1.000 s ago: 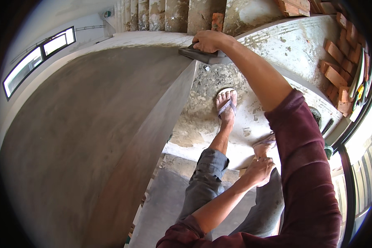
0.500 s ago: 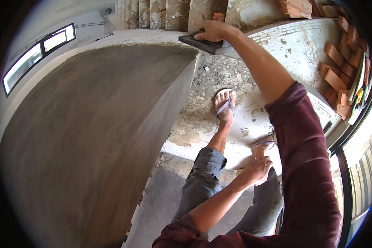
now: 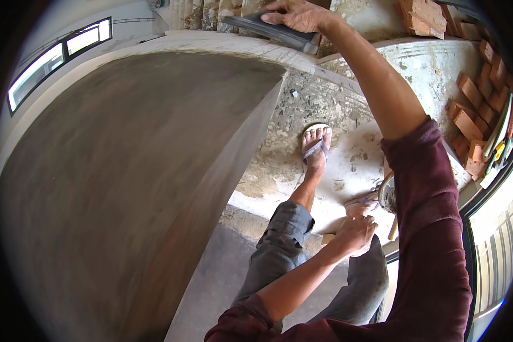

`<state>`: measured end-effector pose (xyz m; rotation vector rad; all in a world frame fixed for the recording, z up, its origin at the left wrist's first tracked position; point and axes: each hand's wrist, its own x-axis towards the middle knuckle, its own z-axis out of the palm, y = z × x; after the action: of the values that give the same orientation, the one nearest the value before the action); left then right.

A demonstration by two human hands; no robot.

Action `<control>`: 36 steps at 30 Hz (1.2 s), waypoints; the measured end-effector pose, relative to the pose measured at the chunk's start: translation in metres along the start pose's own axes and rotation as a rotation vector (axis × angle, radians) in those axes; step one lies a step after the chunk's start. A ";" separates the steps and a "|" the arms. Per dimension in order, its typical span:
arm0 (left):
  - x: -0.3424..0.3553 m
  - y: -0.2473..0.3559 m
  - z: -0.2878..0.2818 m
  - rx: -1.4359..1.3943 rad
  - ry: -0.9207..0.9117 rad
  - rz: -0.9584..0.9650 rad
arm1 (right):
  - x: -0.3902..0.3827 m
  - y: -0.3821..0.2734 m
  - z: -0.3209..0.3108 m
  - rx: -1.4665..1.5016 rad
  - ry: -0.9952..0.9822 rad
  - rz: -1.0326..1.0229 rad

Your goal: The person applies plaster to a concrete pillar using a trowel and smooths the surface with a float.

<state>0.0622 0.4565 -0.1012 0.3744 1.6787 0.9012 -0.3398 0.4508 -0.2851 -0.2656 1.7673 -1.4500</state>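
My right hand (image 3: pixel 300 15) is stretched out at the top of the view, its fingers wrapped over the back of a dark flat plastering float (image 3: pixel 268 32). The float sits tilted at the far rim of a broad grey plastered surface (image 3: pixel 137 131); I cannot tell whether it touches anything. Low in the middle, my left hand (image 3: pixel 356 236) is closed near my right knee. Whatever its fingers hold, if anything, is hidden.
My sandalled foot (image 3: pixel 315 141) stands on a stained pale step (image 3: pixel 347 165). Red bricks (image 3: pixel 467 122) are stacked at the right, with more bricks (image 3: pixel 422 17) at the top. A round container (image 3: pixel 387 194) shows partly behind my right sleeve. Windows (image 3: pixel 60 62) are at the far left.
My right hand and the float have moved up and a little left, and the float now looks more tilted. A round container has come into sight beside my right sleeve. The left hand stays put.
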 end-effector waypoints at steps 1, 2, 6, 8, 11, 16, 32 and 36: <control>0.002 0.003 -0.009 -0.002 0.028 0.009 | 0.005 0.012 0.000 -0.079 0.017 0.024; 0.011 0.007 -0.017 0.093 -0.259 -0.115 | 0.008 0.025 0.007 -0.265 0.025 0.022; 0.010 0.006 -0.010 0.034 -0.208 -0.082 | 0.019 0.071 0.063 -0.399 -0.034 0.076; 0.006 0.002 0.006 0.000 -0.099 -0.029 | 0.020 0.066 0.073 -0.420 -0.073 0.085; 0.003 -0.003 0.016 -0.036 -0.047 0.018 | 0.006 0.053 0.070 -0.364 -0.083 0.061; 0.004 0.006 0.014 0.060 -0.171 0.012 | -0.057 -0.047 0.060 -0.227 -0.172 -0.096; 0.004 0.003 0.041 0.143 -0.113 0.112 | -0.050 -0.015 0.057 -0.311 -0.127 -0.001; 0.006 0.015 0.029 -0.006 -0.276 -0.014 | -0.087 -0.080 0.052 -0.359 -0.210 -0.020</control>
<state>0.0835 0.4813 -0.0965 0.4609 1.4228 0.8042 -0.2733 0.4415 -0.1748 -0.5998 1.8441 -1.0670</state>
